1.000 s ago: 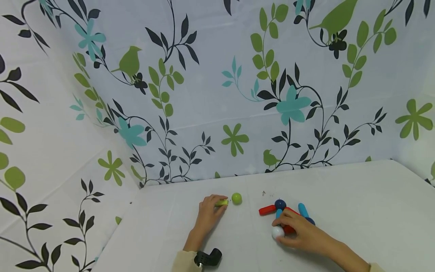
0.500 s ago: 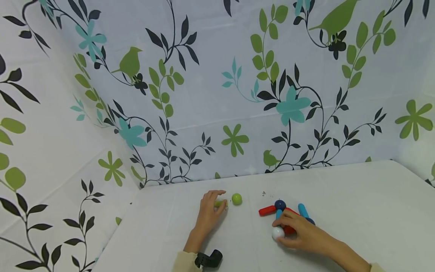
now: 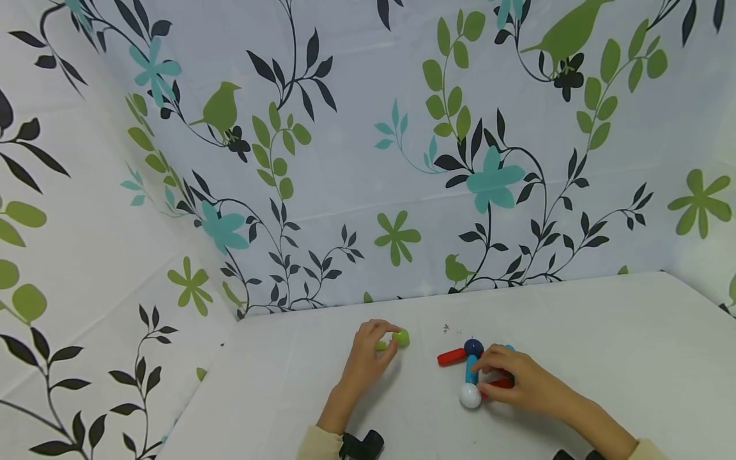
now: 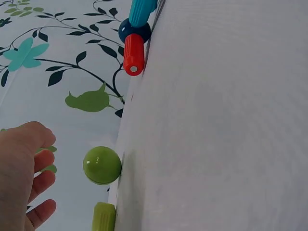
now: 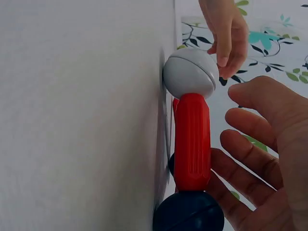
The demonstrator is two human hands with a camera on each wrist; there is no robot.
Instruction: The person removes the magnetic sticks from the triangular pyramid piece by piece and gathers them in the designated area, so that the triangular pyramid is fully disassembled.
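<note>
L hand [image 3: 368, 348]: on the table [image 3: 604, 345], left of centre; fingers loosely spread, tips over the green ball [image 3: 401, 337] and green rod [image 3: 381, 345]. Wrist view shows fingers relaxed w/ a gap to the ball [image 4: 102, 165], so not gripping it; contact w/ the rod can't be told.
Green ball: just right of L fingertips, far side of the rod.
Green rod: short, lies roughly L-R, its end near the ball [image 4: 104, 217]; touching or a hair apart, can't tell.
R hand [image 3: 520, 383]: resting over the rod-and-ball cluster; fingers gently curved beside the red rod [image 5: 192, 142], not clearly closed round it.
Cluster: white ball [image 3: 470, 396] nearest the person, blue ball [image 3: 473, 347] at far end, teal rod [image 3: 471, 369] between them, long axis near-far; second red rod [image 3: 451, 356] sticks out left from the blue ball.
Key relation: green pair lies left of the cluster, apart from it; L hand nearer the green pair, R hand nearer the cluster.
</note>
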